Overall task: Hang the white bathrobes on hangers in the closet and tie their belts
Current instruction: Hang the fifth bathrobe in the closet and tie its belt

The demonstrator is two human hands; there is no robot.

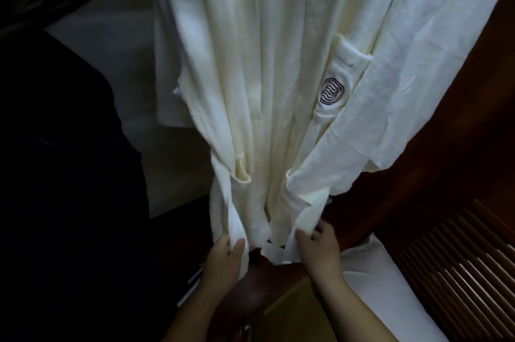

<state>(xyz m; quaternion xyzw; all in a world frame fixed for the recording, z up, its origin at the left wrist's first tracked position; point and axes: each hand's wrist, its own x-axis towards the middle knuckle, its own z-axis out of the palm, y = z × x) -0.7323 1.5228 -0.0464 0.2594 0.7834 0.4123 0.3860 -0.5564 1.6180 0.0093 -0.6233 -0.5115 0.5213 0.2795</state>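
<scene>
A white bathrobe (264, 63) hangs in front of me and fills the upper middle of the view; its hanger is out of frame. A chest pocket carries a dark wavy round logo (331, 91). My left hand (225, 255) grips a white strip of cloth, apparently the belt (235, 224), at the robe's lower left. My right hand (317, 247) pinches another white strip (295, 219) at the lower right. Both hands sit low, close together, under the gathered waist.
A dark wooden closet wall (446, 146) rises on the right, with a slatted wooden panel (459, 258) below it. More white cloth (370, 266) lies at the lower right. The left side is dark, with a dim pale wall (111, 43).
</scene>
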